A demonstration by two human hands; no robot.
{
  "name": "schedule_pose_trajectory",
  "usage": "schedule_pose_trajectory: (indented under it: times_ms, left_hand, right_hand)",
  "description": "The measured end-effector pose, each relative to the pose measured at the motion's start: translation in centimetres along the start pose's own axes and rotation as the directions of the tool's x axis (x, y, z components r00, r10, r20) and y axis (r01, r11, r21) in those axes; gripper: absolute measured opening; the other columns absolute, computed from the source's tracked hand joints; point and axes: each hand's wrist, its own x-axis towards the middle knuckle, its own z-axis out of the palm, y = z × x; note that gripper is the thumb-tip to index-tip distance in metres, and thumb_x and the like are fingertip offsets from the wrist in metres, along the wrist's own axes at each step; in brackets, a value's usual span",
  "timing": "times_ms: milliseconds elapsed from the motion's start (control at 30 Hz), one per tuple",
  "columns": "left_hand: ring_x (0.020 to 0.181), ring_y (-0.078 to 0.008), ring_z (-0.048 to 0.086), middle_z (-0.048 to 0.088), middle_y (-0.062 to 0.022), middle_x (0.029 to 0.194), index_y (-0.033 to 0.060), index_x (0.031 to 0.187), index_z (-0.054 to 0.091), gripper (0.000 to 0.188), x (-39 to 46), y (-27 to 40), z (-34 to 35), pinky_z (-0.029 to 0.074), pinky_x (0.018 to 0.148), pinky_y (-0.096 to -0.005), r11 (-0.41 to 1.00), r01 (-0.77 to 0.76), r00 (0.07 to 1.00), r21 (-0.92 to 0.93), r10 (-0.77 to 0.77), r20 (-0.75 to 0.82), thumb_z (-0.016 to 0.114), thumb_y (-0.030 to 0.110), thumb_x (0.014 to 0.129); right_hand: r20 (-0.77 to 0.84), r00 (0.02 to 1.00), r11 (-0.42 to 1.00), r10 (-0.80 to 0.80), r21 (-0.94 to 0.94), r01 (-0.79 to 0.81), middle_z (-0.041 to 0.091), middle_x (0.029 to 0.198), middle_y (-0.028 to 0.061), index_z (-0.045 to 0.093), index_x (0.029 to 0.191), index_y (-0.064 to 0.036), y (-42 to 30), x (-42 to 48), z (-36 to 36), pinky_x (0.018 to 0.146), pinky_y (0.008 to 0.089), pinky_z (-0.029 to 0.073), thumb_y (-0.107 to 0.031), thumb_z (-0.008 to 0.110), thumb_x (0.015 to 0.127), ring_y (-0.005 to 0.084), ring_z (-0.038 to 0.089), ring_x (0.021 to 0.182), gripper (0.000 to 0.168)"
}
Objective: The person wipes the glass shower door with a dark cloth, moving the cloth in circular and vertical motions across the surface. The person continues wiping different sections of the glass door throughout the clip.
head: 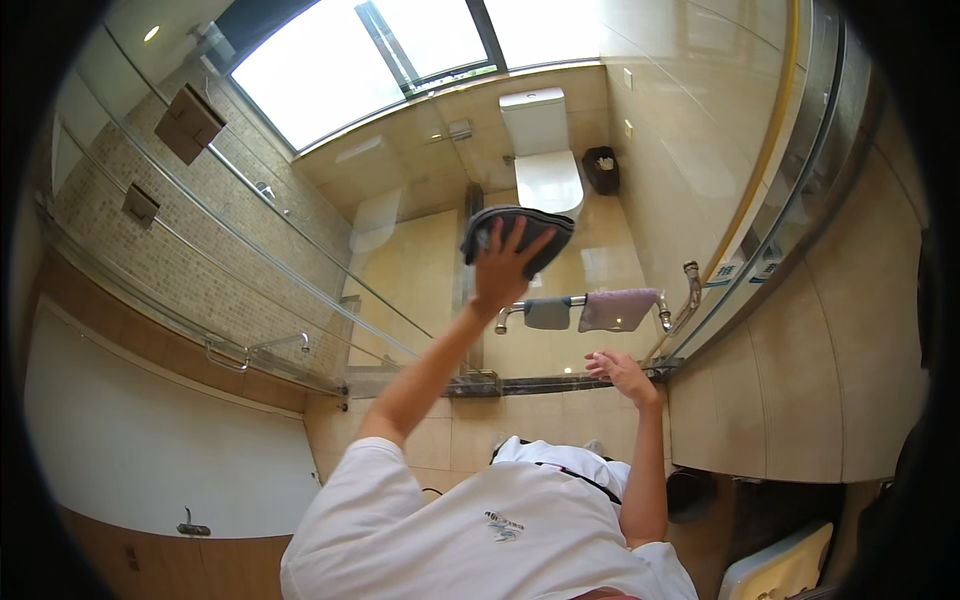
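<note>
A folded dark grey cloth [551,229] lies under my left hand [504,266]. My fingers are spread over the cloth, which appears pressed flat to the clear glass panel [420,300] in front of me. Lower and to the right, my right hand [621,375] hangs in the air with its fingers loosely bent and nothing in them. Just above that hand is a chrome towel bar [577,301] on the glass. A small grey cloth [547,313] and a lilac towel [619,309] are draped over the bar.
Beyond the glass stand a white toilet [547,176] and a dark waste bin [601,171]. Another chrome handle [255,346] is on the glass at left, near a white door [165,442]. A dark threshold [555,385] crosses the tiled floor. At lower right is a white basin [780,562].
</note>
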Motion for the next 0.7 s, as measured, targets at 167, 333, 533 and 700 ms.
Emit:
schedule_pose_trajectory:
  times_ms: [167, 333, 533, 700]
  left_hand:
    - [0.134, -0.0535, 0.017, 0.022, -0.0275, 0.149, 0.0218, 0.140, 0.043, 0.055, 5.4, -5.5, -5.8, 0.015, 0.104, -0.0629, 0.968, 0.248, 0.900, 0.022, -0.222, -0.374, 0.051, 0.024, 0.085]
    - [0.134, -0.0576, 0.013, 0.013, -0.0304, 0.150, 0.0186, 0.144, 0.034, 0.061, 4.6, 4.3, -0.2, 0.006, 0.105, -0.0678, 0.851, 0.521, 0.853, 0.062, -0.520, -0.036, 0.048, 0.021, 0.085]
    - [0.131, -0.0387, 0.035, 0.033, -0.0067, 0.149, 0.0395, 0.141, 0.039, 0.078, 5.5, 11.6, 2.7, 0.038, 0.096, -0.0493, 0.971, -0.097, 0.993, -0.219, 0.109, 0.042, 0.063, 0.015, 0.071]
    - [0.132, -0.0280, 0.035, 0.030, -0.0031, 0.151, 0.0346, 0.143, 0.035, 0.078, 6.4, 13.2, 1.9, 0.038, 0.100, -0.0438, 0.933, -0.146, 0.948, -0.328, 0.227, 0.224, 0.065, 0.020, 0.072]
  right_hand:
    - [-0.064, 0.998, 0.997, 0.023, 0.081, -0.018, 0.066, 0.098, 0.0106, 0.060, 0.115, 0.000, 2.9, -2.0, -2.4, 0.079, 0.0272, 0.048, -0.030, 0.046, 0.098, 0.0167, 0.062, 0.087, 0.038]
    - [-0.069, 0.998, 0.994, -0.009, 0.112, 0.016, 0.066, 0.096, 0.0104, 0.060, 0.115, 0.000, 2.7, -2.0, -2.5, 0.079, 0.0269, 0.048, -0.031, 0.046, 0.098, 0.0163, 0.062, 0.087, 0.038]
    - [-0.111, 0.993, 0.991, 0.041, 0.133, -0.026, 0.066, 0.096, 0.0103, 0.061, 0.114, -0.001, 1.1, -4.2, -2.6, 0.080, 0.0275, 0.048, -0.031, 0.046, 0.098, 0.0160, 0.063, 0.086, 0.037]
    - [-0.187, 0.982, 0.969, 0.029, 0.247, 0.019, 0.067, 0.094, 0.0099, 0.062, 0.110, -0.001, 3.6, -1.9, -1.7, 0.079, 0.0276, 0.049, -0.031, 0.046, 0.097, 0.0155, 0.064, 0.085, 0.036]
